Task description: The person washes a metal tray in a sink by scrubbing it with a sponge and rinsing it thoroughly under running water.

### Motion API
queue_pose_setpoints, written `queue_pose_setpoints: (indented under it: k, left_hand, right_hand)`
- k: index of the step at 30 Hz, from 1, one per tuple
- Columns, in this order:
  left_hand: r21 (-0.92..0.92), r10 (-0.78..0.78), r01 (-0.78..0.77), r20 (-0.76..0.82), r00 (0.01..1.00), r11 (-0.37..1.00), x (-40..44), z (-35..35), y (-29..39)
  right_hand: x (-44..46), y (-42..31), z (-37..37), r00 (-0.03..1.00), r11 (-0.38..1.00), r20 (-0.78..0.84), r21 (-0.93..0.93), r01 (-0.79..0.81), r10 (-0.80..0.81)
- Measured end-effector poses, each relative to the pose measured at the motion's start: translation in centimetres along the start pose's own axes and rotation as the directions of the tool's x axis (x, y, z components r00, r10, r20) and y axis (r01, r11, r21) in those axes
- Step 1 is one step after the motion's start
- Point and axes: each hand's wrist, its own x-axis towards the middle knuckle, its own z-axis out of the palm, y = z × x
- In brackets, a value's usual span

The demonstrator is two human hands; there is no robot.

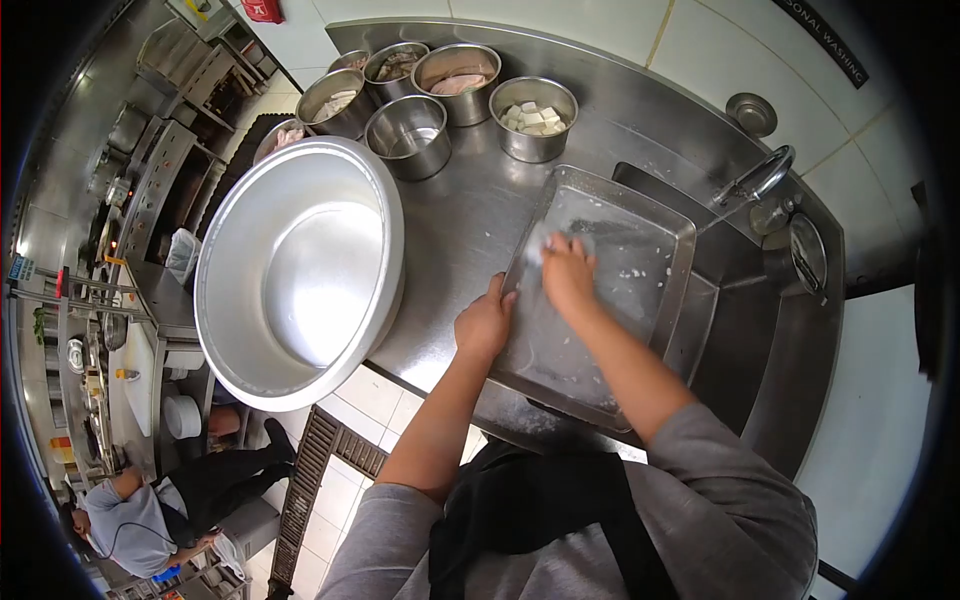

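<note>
The tray point(560, 350) lies tilted across the frame, right of centre, its right side by the sink point(740, 320). My left hand point(483, 325) has its fingers closed over the tray's left rim. My right hand point(568, 275) is down at the tray's wet floor, fingers bent and blurred; I can't tell whether they pinch anything. To rub this well, I'd brace firmly with the left, press evenly and work into the corners, where bits could lodge. White specks lie right of my fingers; short strokes should spare the pot of white cubes point(530, 148), upper middle, from splashes.
</note>
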Motion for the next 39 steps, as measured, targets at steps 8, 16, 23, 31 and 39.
queue_pose_setpoints:
  k: [8, 16, 23, 31, 39]
  left_hand:
    - [0.012, 0.001, 0.000, -0.035, 0.999, 1.000, -0.1, 0.0, 0.1]
    - [-0.014, -0.025, 0.024, -0.040, 0.999, 1.000, -0.2, 0.4, 0.2]
    - [0.046, -0.005, 0.009, -0.089, 0.996, 0.999, -0.3, 0.7, 0.4]
    - [0.274, 0.470, -0.383, -0.556, 0.686, 0.882, -1.4, 1.4, -0.1]
    - [0.180, 0.837, -0.899, 0.330, 0.437, 0.398, -11.0, -0.3, -1.4]
  right_hand:
    - [8.5, 5.1, -1.7, 0.995, 0.986, -0.027, -0.131, -0.101, 0.099]
    - [0.3, 13.2, -3.3, 0.972, 0.921, -0.075, -0.310, -0.235, 0.223]
    - [-10.4, 5.5, -1.5, 0.984, 0.947, 0.021, -0.278, -0.162, 0.175]
    - [-8.7, 7.0, -4.1, 0.954, 0.965, 0.153, 0.003, -0.261, 0.258]
    - [-14.2, 16.8, -7.8, 0.847, 0.870, -0.329, 0.415, -0.267, 0.417]
